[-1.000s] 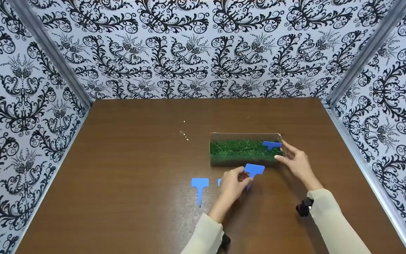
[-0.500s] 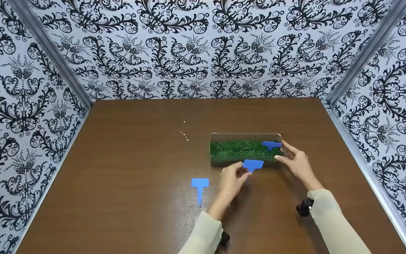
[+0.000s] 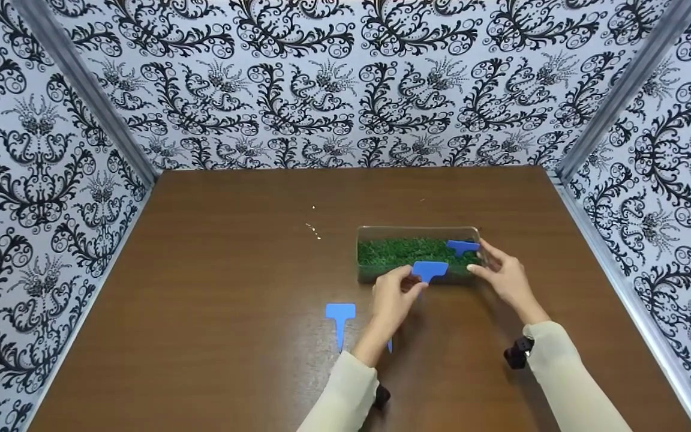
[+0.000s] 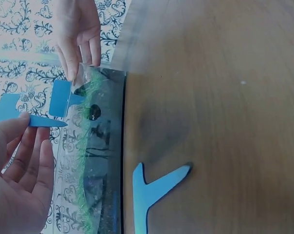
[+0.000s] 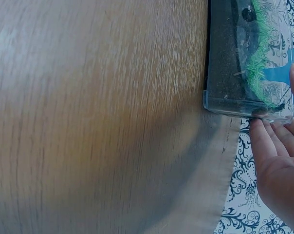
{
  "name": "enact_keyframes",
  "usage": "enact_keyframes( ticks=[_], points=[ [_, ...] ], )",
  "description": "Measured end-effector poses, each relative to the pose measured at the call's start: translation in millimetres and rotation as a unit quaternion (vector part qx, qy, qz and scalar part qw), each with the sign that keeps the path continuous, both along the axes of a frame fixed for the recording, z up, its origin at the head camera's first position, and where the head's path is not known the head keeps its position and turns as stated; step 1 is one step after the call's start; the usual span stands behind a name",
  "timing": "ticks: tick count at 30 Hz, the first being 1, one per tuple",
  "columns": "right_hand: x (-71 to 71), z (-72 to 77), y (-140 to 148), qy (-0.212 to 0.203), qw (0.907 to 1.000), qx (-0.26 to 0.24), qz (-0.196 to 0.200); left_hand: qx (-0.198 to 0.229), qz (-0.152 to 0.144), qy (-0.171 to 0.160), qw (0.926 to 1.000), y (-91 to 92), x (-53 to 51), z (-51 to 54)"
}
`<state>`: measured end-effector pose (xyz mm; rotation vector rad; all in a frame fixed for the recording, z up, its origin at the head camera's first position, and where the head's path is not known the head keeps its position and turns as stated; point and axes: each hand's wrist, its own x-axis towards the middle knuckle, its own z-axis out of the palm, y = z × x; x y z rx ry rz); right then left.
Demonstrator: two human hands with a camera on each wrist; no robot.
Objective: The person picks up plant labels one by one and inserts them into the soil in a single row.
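Blue T-shaped marker (image 3: 430, 270) is held head up, tip down, at the near long side of the clear container (image 3: 381, 275); the left grip (image 3: 391, 295) pinches its stem between thumb and fingers; whether the tip lies over the grass (image 3: 402, 248) or short of the rim cannot be told. Right grip (image 3: 503, 277) holds the container's right end, thumb at the near corner, fingers against the end wall. Principal risk, in judgement: too low an approach could catch the tip on the rim, twisting the marker in its narrow pinch or shoving the container along the counter (image 3: 201, 300); slackness in the right grip would worsen this. Secondary risks: crowding the standing marker (image 3: 463, 246), set in the grass near the right end, could knock it askew; pushing hard could bend the slim stem; a lowered left sleeve (image 3: 345, 393) could disturb the partly hidden marker (image 3: 390, 346) or the loose marker (image 3: 341, 311).
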<state>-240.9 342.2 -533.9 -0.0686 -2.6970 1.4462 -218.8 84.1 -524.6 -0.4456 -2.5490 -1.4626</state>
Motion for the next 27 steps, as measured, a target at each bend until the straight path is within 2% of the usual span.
enact_keyframes(
  ticks=[6,9,13,18,27],
  points=[
    [-0.2,0.2,-0.2,0.000,1.0000,-0.003,0.000,-0.015,0.007,0.019,0.9997,-1.1,-3.1,6.1],
    [-0.2,0.2,-0.1,-0.001,1.0000,-0.003,-0.001,-0.018,0.007,0.013,0.9997,-1.5,-4.2,8.5],
    [0.9,0.6,0.4,-0.007,0.9999,0.009,0.002,-0.018,0.007,0.007,0.9998,-1.1,-6.1,10.0],
    [3.5,2.2,0.9,-0.016,0.9995,0.027,0.011,-0.013,0.010,0.033,0.9993,0.3,-9.6,10.9],
    [4.7,4.6,-0.4,-0.015,0.9997,0.019,0.005,-0.025,0.004,0.037,0.9990,0.9,-15.3,14.8]
  ],
)
